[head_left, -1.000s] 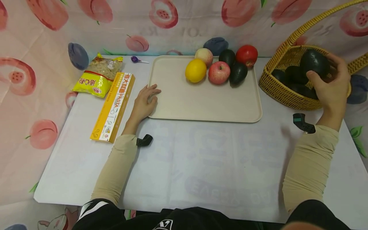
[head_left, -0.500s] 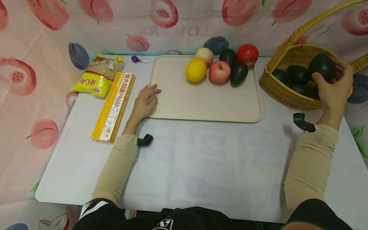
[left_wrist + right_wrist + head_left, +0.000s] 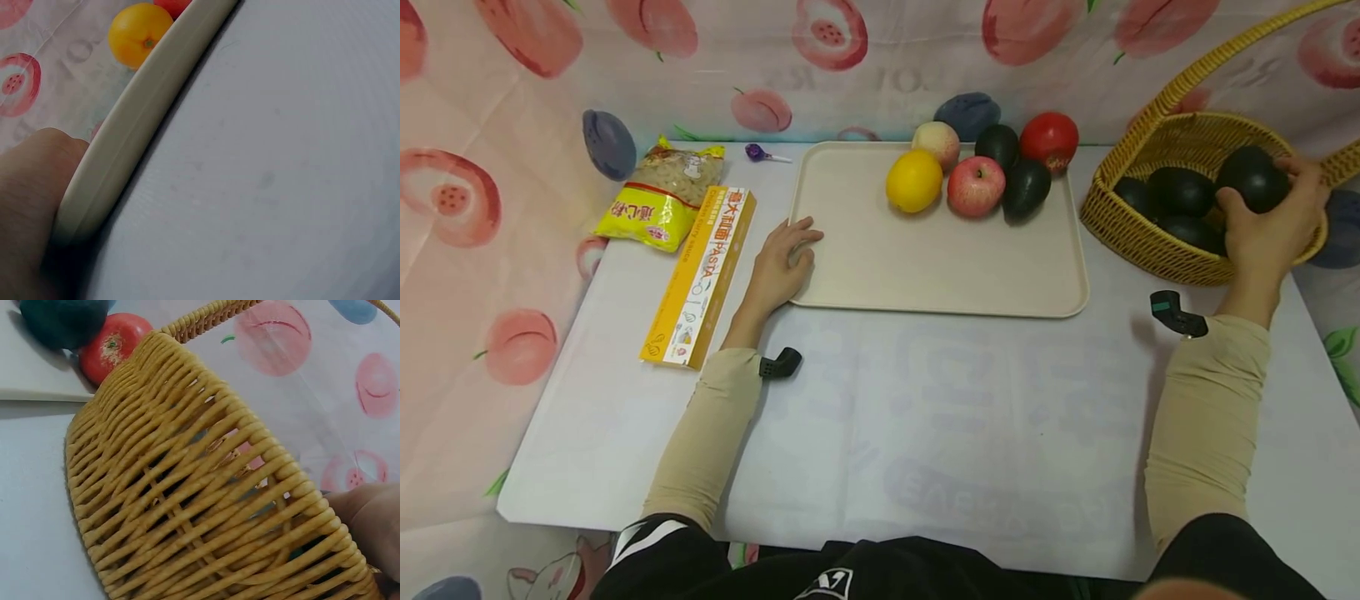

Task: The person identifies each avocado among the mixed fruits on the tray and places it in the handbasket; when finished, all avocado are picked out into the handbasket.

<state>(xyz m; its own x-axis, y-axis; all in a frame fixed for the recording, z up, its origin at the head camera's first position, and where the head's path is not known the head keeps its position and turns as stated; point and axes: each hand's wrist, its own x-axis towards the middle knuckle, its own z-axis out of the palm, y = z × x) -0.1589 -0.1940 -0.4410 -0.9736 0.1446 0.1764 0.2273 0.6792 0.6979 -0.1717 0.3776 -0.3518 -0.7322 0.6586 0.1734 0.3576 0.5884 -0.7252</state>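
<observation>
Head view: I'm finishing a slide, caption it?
Right hand holds a dark fruit at a wicker basket; left hand touches the tray.

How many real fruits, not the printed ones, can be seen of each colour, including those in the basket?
Dark fruits: 6 (1 held by the right hand, 3 others in the basket, 2 outside it)
Red fruits: 2
Yellow fruit: 1
Pale pink fruit: 1
Total visible: 10; more may be hidden

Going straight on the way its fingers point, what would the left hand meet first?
Probably the yellow fruit: the left hand points roughly toward it from the left edge of the tray, with bare tray surface between. Its height over the tray is hard to judge, so it might pass above.
</observation>
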